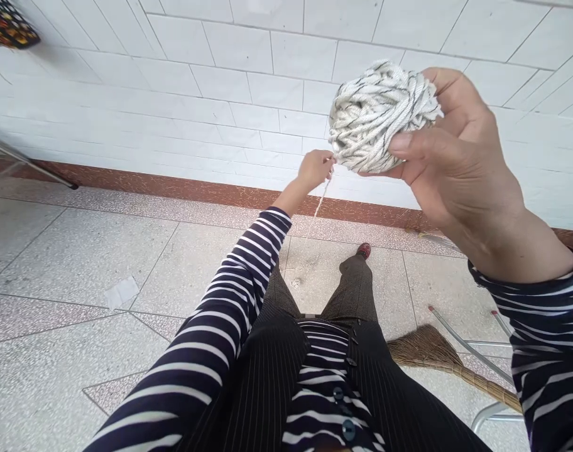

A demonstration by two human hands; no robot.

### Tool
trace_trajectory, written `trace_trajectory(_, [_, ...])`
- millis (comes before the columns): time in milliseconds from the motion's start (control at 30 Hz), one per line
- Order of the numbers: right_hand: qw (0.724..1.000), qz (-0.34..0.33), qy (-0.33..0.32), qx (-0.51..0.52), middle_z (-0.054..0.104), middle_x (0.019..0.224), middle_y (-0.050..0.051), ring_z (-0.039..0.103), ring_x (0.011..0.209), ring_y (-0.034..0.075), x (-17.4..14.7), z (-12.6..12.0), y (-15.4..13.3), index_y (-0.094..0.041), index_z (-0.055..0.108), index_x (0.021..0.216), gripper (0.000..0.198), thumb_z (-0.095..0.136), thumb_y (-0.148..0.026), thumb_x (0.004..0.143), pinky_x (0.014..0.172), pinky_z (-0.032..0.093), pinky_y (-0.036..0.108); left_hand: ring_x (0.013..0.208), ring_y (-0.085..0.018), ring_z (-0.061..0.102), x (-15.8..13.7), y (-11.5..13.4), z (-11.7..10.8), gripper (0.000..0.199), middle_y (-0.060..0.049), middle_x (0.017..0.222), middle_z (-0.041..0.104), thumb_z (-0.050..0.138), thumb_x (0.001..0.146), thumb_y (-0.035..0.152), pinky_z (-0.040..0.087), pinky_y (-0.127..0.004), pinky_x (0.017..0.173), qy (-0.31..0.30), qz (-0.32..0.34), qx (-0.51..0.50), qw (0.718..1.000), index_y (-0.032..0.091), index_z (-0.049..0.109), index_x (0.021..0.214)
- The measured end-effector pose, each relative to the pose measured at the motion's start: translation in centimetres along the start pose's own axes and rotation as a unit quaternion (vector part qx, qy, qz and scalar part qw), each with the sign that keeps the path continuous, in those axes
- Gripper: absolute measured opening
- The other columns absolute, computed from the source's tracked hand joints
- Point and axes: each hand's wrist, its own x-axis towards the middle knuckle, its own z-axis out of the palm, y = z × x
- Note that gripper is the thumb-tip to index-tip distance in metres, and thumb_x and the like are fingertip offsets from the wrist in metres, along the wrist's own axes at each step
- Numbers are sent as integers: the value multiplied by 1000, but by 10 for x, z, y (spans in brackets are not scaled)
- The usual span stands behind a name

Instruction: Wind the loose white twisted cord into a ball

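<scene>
The middle of the view being the clock's centre, the floor (pixel 55 389) is made of pale speckled slabs, with dark joints (pixel 163 251) and pinkish bands (pixel 13 317) between them. Toward eight o'clock there lies a thin white scrap (pixel 121 292). Slightly above nine o'clock, a metal leg (pixel 60 177) comes down to the floor. At six o'clock is a whitish tangle (pixel 294 284), quite small and blurred. Between three and four o'clock stands a red shoe (pixel 363 251). At four o'clock lies a broom (pixel 428 351), its bristles toward the centre, beside a frame of metal tubes (pixel 465 342) with reddish tips
</scene>
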Motion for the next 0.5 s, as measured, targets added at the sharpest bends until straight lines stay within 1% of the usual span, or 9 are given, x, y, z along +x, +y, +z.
trace_trajectory(67, [1000, -18, 11, -16, 62, 99, 0, 68, 94, 23, 3, -6, -3, -26, 54, 103, 49, 82, -12, 65, 79, 67, 50, 73, -13, 69, -14, 10, 26, 22, -7, 86, 72, 50, 102, 16, 56, -30, 78, -64, -44, -47, 996, 12, 70, 92])
trace_trajectory(133, [999, -18, 27, -34, 63, 97, 1, 68, 98, 25, 8, -17, -4, -27, 55, 102, 48, 84, -14, 65, 82, 67, 52, 80, -12, 69, -42, 18, 49, 26, -8, 93, 75, 49, 101, 16, 56, -31, 83, -156, -42, -104, 981, 12, 73, 89])
trace_trajectory(200, [997, 2, 57, -47, 65, 93, 1, 68, 98, 26, 13, -33, -1, -27, 56, 100, 48, 85, -14, 64, 80, 67, 52, 90, -13, 70, -79, 20, 59, 23, -8, 98, 77, 54, 99, 20, 55, -31, 87, -281, -16, -179, 943, 13, 74, 91])
trace_trajectory(233, [996, 17, 75, -50, 65, 92, 1, 68, 97, 26, 14, -42, 1, -27, 56, 98, 47, 85, -14, 63, 77, 67, 51, 91, -14, 71, -97, 19, 57, 21, -8, 97, 77, 55, 99, 22, 56, -30, 85, -329, -11, -216, 919, 13, 74, 91])
trace_trajectory(300, [992, 52, 98, -53, 67, 95, 2, 68, 95, 26, 15, -59, 5, -29, 58, 95, 46, 86, -15, 61, 73, 68, 51, 87, -15, 72, -127, 13, 40, 23, -8, 92, 77, 59, 98, 30, 56, -28, 80, -407, -19, -273, 872, 13, 72, 92])
trace_trajectory(333, [991, 68, 101, -54, 68, 98, 2, 68, 95, 26, 14, -65, 8, -30, 59, 93, 45, 87, -16, 61, 72, 68, 51, 81, -14, 72, -137, 9, 26, 24, -8, 88, 76, 62, 97, 35, 56, -27, 76, -426, -34, -281, 859, 13, 72, 94])
trace_trajectory(367, [990, 80, 99, -56, 69, 100, 2, 68, 96, 27, 13, -70, 10, -30, 59, 93, 44, 87, -16, 61, 73, 68, 52, 73, -14, 70, -144, 4, 11, 26, -6, 81, 75, 64, 95, 38, 55, -26, 70, -434, -52, -280, 855, 13, 73, 97])
trace_trajectory(433, [990, 95, 88, -56, 69, 99, 3, 69, 99, 28, 9, -73, 14, -29, 59, 95, 46, 85, -16, 60, 77, 67, 57, 62, -13, 67, -149, -7, -19, 32, -3, 69, 71, 66, 94, 43, 52, -24, 62, -425, -88, -254, 864, 14, 73, 104])
trace_trajectory(500, [991, 101, 69, -47, 68, 94, 1, 69, 98, 27, 6, -69, 17, -27, 58, 100, 48, 82, -14, 60, 82, 65, 61, 57, -12, 64, -144, -17, -40, 34, -2, 62, 68, 65, 94, 44, 51, -24, 59, -386, -105, -203, 894, 13, 74, 105])
